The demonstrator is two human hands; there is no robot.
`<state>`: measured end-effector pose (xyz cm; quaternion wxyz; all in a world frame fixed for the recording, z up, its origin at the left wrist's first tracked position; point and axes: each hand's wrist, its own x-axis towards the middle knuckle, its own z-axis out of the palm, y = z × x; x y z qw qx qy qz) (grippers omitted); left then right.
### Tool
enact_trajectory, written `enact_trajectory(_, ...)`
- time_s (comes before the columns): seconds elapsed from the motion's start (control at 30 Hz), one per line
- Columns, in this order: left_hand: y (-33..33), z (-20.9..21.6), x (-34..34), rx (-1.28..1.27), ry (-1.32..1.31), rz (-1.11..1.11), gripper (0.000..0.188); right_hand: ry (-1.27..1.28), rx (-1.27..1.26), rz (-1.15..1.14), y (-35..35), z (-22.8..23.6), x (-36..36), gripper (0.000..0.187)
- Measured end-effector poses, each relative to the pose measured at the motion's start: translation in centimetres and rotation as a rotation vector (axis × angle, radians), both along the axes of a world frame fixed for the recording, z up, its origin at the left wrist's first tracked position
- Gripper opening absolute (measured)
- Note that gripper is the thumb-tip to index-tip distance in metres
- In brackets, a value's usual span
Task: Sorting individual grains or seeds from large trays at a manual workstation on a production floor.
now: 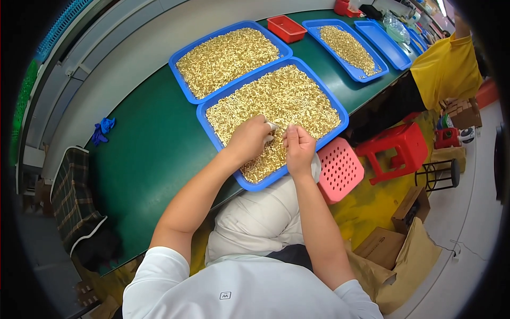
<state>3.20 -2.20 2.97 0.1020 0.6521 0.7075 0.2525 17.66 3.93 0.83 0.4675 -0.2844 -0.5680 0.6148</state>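
Observation:
In front of me a blue tray is filled with small gold-coloured metal pieces. Above its near part, my left hand is closed in a pinch, with something white around a fingertip. Close by on the right, my right hand also pinches, thumb against curled fingers. Whatever lies between the fingertips of either hand is too small to make out. The two hands are slightly apart, over the loose pieces.
A second blue tray of gold pieces adjoins behind. Farther right on the green table are a red bin and a partly filled blue tray. Blue gloves lie left. A pink stool and a red stool stand right, near a person in yellow.

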Motion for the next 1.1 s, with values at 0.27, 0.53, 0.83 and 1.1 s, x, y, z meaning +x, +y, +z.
enact_trajectory(0.27, -0.4, 0.1, -1.8, 0.261, -0.17, 0.053, 0.016, -0.105, 0.082, 0.048, -0.1, 0.2, 0.3, 0.033)
enact_trajectory(0.53, -2.0, 0.9, -1.7, -0.053, -0.593, 0.229, 0.014, -0.146, 0.139, 0.062, 0.3, -0.6, 0.4, 0.034)
enact_trajectory(0.83, -2.9, 0.2, -1.5, 0.133, -0.779, 0.212, 0.019, -0.13, 0.157, 0.044, 0.0, 0.3, 0.1, 0.034)
enact_trajectory(1.1, -3.2, 1.3, -1.2, 0.193, -1.2, 0.258, 0.015, -0.158, 0.183, 0.035, 0.1, 0.4, 0.2, 0.031)
